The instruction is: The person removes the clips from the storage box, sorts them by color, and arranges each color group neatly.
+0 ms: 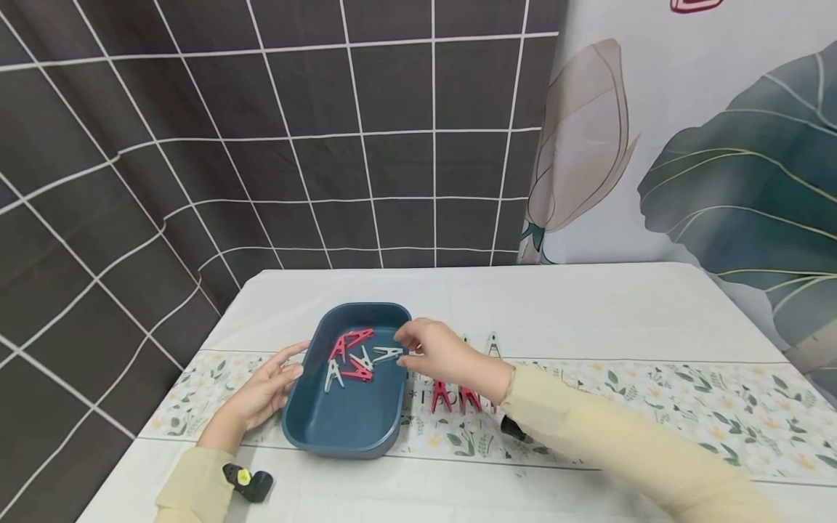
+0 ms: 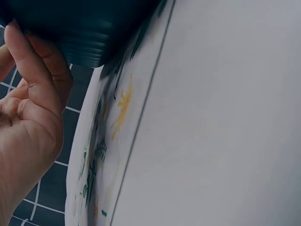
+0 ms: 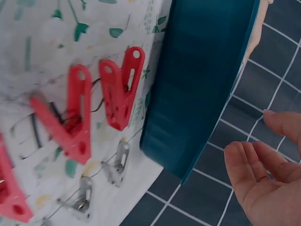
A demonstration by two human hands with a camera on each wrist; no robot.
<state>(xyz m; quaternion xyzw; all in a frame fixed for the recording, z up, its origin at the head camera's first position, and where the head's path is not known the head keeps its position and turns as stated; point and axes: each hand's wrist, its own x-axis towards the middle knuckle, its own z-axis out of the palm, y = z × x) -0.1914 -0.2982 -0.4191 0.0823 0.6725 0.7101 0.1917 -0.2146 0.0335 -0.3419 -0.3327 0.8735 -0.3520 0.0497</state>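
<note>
A blue plastic basin (image 1: 346, 428) stands on the table with several red clothespins (image 1: 359, 336) and light grey clothespins (image 1: 333, 375) lying inside. My left hand (image 1: 269, 388) is at the basin's left side, its extended fingers touching the wall; the left wrist view shows this hand (image 2: 35, 94) under the basin's edge. Over the right rim hovers my right hand (image 1: 441, 352), thumb and fingers apart, close to a grey clothespin (image 1: 387, 354) in the basin. Between the fingers of this hand (image 3: 268, 183) nothing shows in the right wrist view.
Right of the basin, red clothespins (image 3: 75, 115) and grey clothespins (image 3: 117, 162) sit in rows on the cloth, partly hidden by my right arm in the head view. A floral band (image 1: 654, 407) crosses the white tablecloth (image 1: 523, 305). Dark gridded fabric (image 1: 392, 167) hangs behind.
</note>
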